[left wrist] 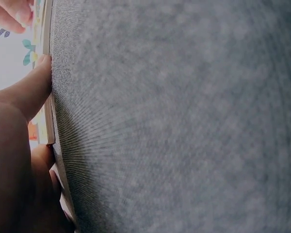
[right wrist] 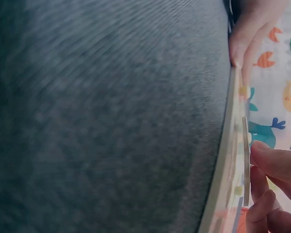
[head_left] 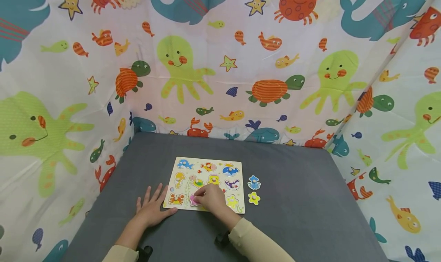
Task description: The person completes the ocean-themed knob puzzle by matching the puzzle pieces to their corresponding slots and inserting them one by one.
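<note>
A wooden peg puzzle board (head_left: 187, 191) with sea-animal pieces lies on the grey table. My left hand (head_left: 151, 208) rests flat with spread fingers at its near left corner; the thumb touches the front edge. Over the board's lower middle, my right hand (head_left: 211, 199) pinches a pink puzzle piece (head_left: 194, 200) by its knob. In the right wrist view that piece (right wrist: 247, 165) shows edge-on, close over the board, with the fingertips at its upper face. Part of the pink piece is hidden by the fingers.
Right of the board lie a blue squid-like piece (head_left: 254, 183) and a yellow star piece (head_left: 254, 198). A crab piece (head_left: 176, 199) sits in the board near my left thumb. Behind the grey table (head_left: 293, 200) hangs a curtain (head_left: 220, 113) printed with sea animals.
</note>
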`<state>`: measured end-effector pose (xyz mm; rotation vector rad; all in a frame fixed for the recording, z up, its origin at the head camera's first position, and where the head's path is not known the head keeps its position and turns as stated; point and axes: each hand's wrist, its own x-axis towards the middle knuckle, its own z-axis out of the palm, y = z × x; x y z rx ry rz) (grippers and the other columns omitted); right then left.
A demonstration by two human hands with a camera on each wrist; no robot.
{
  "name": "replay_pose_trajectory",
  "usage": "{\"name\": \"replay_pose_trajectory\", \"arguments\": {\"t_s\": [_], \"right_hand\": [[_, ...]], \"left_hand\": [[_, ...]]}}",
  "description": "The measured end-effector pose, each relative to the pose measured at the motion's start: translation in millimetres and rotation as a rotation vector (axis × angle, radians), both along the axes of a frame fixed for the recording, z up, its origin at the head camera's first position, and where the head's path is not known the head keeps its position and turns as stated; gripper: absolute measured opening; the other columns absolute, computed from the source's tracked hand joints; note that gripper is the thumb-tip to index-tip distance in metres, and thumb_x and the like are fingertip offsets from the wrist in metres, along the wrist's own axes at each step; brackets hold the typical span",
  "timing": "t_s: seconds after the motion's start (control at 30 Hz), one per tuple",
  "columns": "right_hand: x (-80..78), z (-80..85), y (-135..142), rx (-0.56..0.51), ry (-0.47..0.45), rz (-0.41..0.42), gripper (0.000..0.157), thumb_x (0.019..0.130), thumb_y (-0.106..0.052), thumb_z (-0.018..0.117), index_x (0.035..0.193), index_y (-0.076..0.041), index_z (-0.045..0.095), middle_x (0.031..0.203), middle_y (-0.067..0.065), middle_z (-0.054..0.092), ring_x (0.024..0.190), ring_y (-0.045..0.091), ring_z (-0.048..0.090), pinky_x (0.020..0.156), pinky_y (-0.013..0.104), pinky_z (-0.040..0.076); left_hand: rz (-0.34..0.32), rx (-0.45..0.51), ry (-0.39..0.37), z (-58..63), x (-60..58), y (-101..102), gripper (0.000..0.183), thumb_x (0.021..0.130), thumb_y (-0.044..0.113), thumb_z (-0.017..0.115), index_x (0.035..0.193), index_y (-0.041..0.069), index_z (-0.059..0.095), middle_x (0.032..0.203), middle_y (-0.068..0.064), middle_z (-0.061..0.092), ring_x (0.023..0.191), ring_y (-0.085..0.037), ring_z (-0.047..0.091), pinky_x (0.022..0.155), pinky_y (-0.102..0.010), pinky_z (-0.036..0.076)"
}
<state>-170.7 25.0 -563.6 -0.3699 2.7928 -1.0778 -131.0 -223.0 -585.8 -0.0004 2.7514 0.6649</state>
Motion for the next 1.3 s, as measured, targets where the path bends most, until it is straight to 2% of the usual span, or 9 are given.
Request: {"name": "replay_pose_trajectory", "arguments": {"t_s": [0.17,0.5,0.67,0.83,1.0,1.07,1.3], "right_hand": [[-0.2,-3.7,-1,0.016,-0.018,0.001,0.013,0.084,-0.029,0.084,0.092,-0.019,0.085,0.081,-0.011,0.076,0.070,0.003,0.057,0.062,0.022,0.045],[-3.0,-6.2,-3,0.035,-0.010,-0.031,0.012,0.085,-0.029,0.082,0.092,-0.019,0.084,0.080,-0.011,0.074,0.068,0.004,0.055,0.060,0.022,0.044],[-2.0,-5.3,-3,0.055,0.006,-0.032,0.011,0.086,-0.028,0.081,0.092,-0.019,0.083,0.075,-0.012,0.070,0.065,0.005,0.052,0.059,0.022,0.042],[-2.8,-2.7,-4,0.087,0.030,0.013,0.011,0.087,-0.027,0.081,0.091,-0.017,0.082,0.071,-0.012,0.067,0.061,0.006,0.051,0.057,0.022,0.042],[-6.7,-3.3,-5,0.210,0.101,0.091,0.011,0.087,-0.029,0.081,0.092,-0.019,0.082,0.079,-0.010,0.071,0.065,0.006,0.053,0.061,0.023,0.044],[-8.8,-3.6,-4,0.229,0.107,0.107,0.011,0.087,-0.029,0.081,0.093,-0.020,0.081,0.082,-0.010,0.073,0.067,0.006,0.054,0.063,0.024,0.046],[-9.6,0.4,4,0.140,0.056,0.120,0.013,0.086,-0.027,0.080,0.098,-0.020,0.081,0.083,-0.011,0.071,0.067,0.002,0.055,0.059,0.021,0.045]], "left_hand": [[0.004,0.004,-0.013,-1.1,-1.0,0,0.113,0.079,0.083,0.059,0.163,0.018,0.018,0.171,-0.012,0.007,0.154,-0.046,-0.011,0.113,-0.075,-0.012],[-0.005,0.008,-0.003,-0.9,-1.3,0,0.110,0.081,0.080,0.060,0.163,0.019,0.019,0.171,-0.012,0.007,0.153,-0.047,-0.011,0.112,-0.076,-0.010],[-0.005,-0.001,-0.001,0.2,-1.4,0,0.109,0.082,0.079,0.060,0.163,0.019,0.019,0.171,-0.012,0.006,0.153,-0.047,-0.011,0.113,-0.076,-0.009],[-0.004,-0.006,-0.004,-0.1,-1.4,0,0.112,0.080,0.081,0.059,0.163,0.019,0.019,0.171,-0.012,0.007,0.153,-0.048,-0.010,0.113,-0.076,-0.009],[-0.004,0.001,-0.014,-1.2,-1.9,-1,0.111,0.081,0.081,0.058,0.163,0.019,0.018,0.171,-0.012,0.006,0.153,-0.047,-0.011,0.113,-0.076,-0.010],[-0.005,0.004,-0.014,-0.9,-2.7,-1,0.110,0.081,0.080,0.059,0.163,0.019,0.018,0.171,-0.012,0.006,0.153,-0.047,-0.011,0.113,-0.076,-0.010],[-0.006,-0.002,-0.013,-2.4,-2.8,-1,0.110,0.082,0.080,0.059,0.164,0.019,0.017,0.171,-0.011,0.005,0.153,-0.047,-0.012,0.113,-0.075,-0.010]]}}
